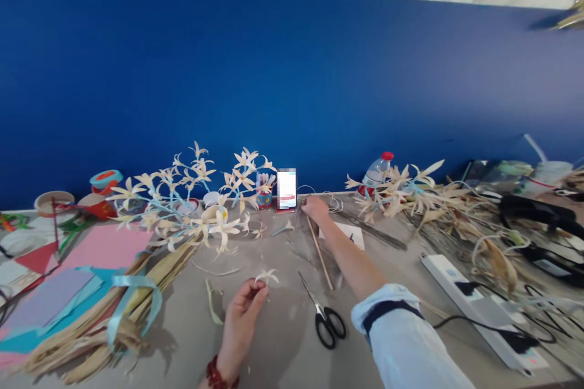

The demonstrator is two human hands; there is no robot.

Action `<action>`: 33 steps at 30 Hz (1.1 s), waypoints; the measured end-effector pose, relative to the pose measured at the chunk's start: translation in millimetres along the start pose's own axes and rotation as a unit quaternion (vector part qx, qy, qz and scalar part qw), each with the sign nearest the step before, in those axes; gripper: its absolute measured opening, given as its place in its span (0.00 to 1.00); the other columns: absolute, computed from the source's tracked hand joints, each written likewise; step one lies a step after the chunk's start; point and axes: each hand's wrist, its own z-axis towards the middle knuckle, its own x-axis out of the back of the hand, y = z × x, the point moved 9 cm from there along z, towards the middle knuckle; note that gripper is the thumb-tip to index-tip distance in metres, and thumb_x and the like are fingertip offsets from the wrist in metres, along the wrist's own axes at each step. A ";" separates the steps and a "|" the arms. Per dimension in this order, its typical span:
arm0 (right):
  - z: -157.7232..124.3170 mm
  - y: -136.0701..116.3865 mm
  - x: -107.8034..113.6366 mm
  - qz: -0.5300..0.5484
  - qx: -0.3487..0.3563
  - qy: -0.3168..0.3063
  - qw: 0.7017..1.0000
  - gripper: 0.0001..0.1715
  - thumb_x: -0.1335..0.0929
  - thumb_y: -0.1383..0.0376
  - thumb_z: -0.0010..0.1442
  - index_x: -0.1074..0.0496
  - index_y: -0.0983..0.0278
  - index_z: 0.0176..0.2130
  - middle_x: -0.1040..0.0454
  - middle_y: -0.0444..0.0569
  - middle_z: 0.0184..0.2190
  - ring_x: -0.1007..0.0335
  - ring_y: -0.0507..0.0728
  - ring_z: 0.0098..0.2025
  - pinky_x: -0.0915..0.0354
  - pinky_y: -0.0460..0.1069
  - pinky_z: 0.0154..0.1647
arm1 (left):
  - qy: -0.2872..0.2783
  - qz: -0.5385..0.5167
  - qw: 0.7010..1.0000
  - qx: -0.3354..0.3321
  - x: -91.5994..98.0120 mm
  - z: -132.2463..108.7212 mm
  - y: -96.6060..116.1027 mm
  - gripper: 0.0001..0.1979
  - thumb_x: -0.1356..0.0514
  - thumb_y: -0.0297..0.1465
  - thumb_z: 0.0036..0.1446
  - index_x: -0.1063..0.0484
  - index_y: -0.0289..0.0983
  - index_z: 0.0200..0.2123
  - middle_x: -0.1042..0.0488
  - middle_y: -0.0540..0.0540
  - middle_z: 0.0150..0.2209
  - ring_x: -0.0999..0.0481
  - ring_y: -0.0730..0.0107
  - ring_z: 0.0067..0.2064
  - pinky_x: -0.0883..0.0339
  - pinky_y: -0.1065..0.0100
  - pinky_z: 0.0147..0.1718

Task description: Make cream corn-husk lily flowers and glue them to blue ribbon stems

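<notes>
A small cream flower [267, 277] with thin curved petals is pinched between thumb and fingers of my left hand [244, 313], low over the table. My right hand [316, 208] reaches to the back, just right of an upright phone [287, 189]. Its fingers are bent together, and whatever they grip is too small to make out. Below that hand a thin wooden stick [321, 253] lies at a slant. Scissors [323, 315] with black handles rest between my two arms, their blades pointing away. A pale curled strip [213, 302] lies left of my left hand.
Bunches of cream flowers [171, 194] on blue stems stand at the back left. More flowers [406, 188] lie at right, near a red-capped bottle [379, 170]. A white power strip [479, 313] and cables occupy the right. Coloured paper [107, 246] and tied dry husks [98, 328] cover the left.
</notes>
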 end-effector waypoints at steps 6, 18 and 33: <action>-14.3 9.2 12.0 0.046 0.048 0.000 0.998 0.17 0.34 0.61 0.65 0.32 0.65 0.52 0.30 0.52 0.50 0.29 0.59 0.46 0.30 0.57 0.45 | -0.018 -0.007 1.000 0.005 -6.5 -1.0 -1.6 0.14 0.30 0.39 0.44 0.24 0.36 0.31 0.25 0.49 0.29 0.29 0.70 0.32 0.33 0.71 0.34; -170.6 110.1 77.2 -0.076 0.122 -0.008 0.990 0.14 0.35 0.63 0.60 0.25 0.61 0.45 0.21 0.52 0.39 0.26 0.59 0.41 0.37 0.48 0.37 | -0.054 0.106 0.993 -0.024 -8.6 0.9 0.5 0.13 0.33 0.40 0.48 0.24 0.36 0.31 0.24 0.48 0.29 0.27 0.68 0.32 0.33 0.71 0.32; -204.9 221.5 7.9 -0.285 -0.014 -0.094 0.954 0.12 0.34 0.74 0.51 0.22 0.66 0.35 0.21 0.63 0.37 0.24 0.68 0.44 0.36 0.54 0.37 | -0.080 0.264 0.957 -0.085 -10.7 4.9 12.9 0.10 0.37 0.39 0.52 0.24 0.39 0.30 0.23 0.47 0.28 0.26 0.64 0.30 0.34 0.70 0.30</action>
